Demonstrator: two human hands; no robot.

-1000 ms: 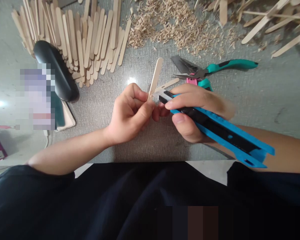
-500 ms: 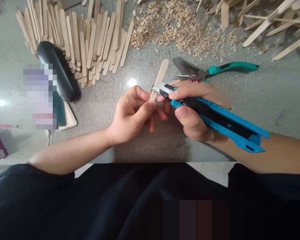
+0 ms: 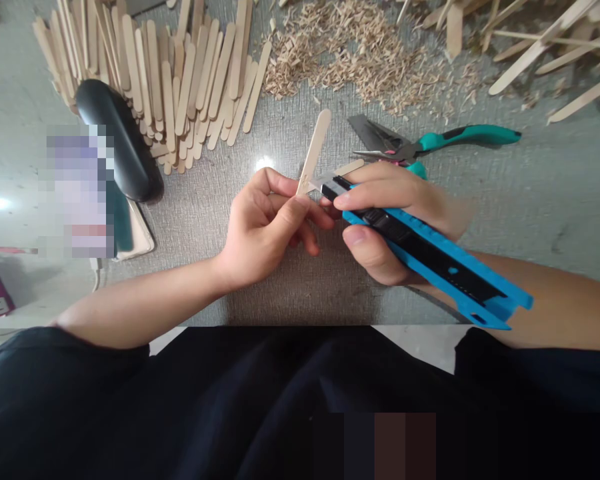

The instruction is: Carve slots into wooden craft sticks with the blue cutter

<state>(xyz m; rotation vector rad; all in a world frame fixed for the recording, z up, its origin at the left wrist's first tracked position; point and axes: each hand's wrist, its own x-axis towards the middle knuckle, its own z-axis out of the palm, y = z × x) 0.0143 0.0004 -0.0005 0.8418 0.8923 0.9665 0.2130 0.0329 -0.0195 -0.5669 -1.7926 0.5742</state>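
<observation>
Between the thumb and fingers of my left hand (image 3: 270,227) is the lower end of a wooden craft stick (image 3: 315,147), its rounded top pointing up and away. Small cut marks show on the stick just above my thumb. My right hand (image 3: 385,220) is wrapped round a blue and black utility knife (image 3: 430,257). The knife's blade tip touches or nearly touches the stick near my left thumb; I cannot tell which. Another craft stick (image 3: 350,167) lies on the table behind my right fingers, partly hidden.
Many craft sticks (image 3: 190,87) lie in a heap at the back left, wood shavings (image 3: 365,53) behind the middle, more sticks (image 3: 540,57) back right. Green-handled pliers (image 3: 460,137) rest beyond my right hand. A black case (image 3: 120,143) and a phone (image 3: 137,233) are at the left.
The knife's handle end has swung toward my body and its blade has turned against the stick. The craft stick now stands slightly steeper. My left hand has barely moved.
</observation>
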